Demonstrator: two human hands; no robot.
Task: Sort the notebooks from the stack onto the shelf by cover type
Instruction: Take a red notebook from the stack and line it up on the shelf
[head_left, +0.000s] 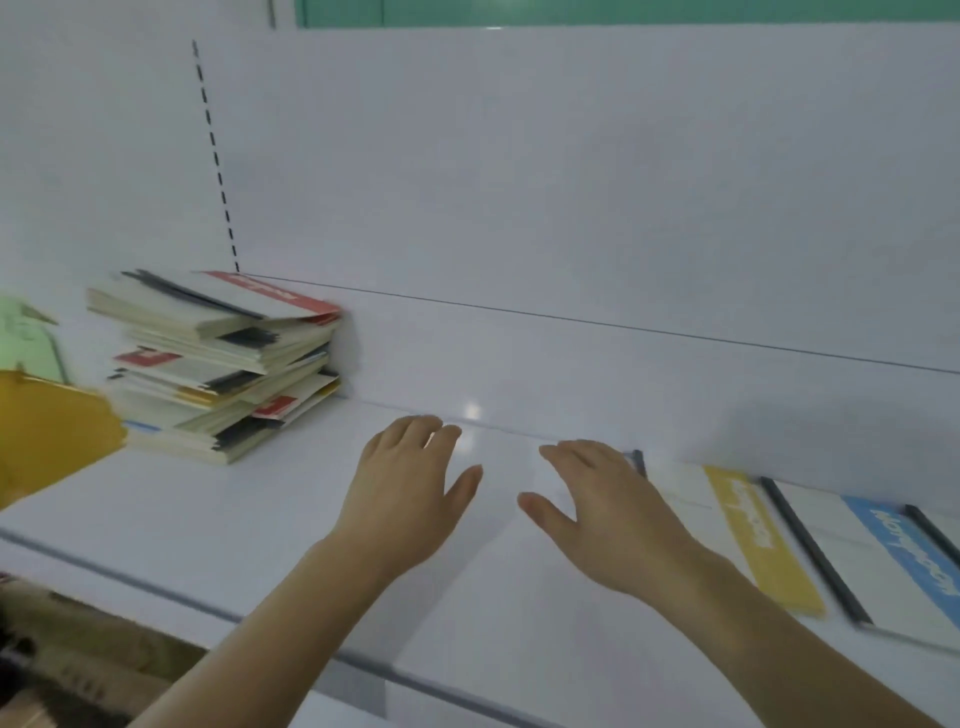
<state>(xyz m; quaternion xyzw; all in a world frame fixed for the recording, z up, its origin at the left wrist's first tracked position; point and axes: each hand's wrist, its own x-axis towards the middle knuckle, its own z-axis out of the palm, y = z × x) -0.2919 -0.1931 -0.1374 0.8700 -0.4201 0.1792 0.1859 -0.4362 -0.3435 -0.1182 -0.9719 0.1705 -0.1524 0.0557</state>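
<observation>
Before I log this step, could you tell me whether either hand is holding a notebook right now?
No: the left hand and right hand hover open over the bare shelf, apart from the notebook stack.

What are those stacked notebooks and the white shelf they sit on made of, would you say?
The stacked notebooks look like paper: cream page edges show in layers, under thin card covers with red, yellow and dark bands, seemingly matte. The shelf is a smooth white surface, probably painted metal or laminate; a small bright glare spot near the back suggests a slight gloss. Blur leaves the finer texture unclear.
</observation>
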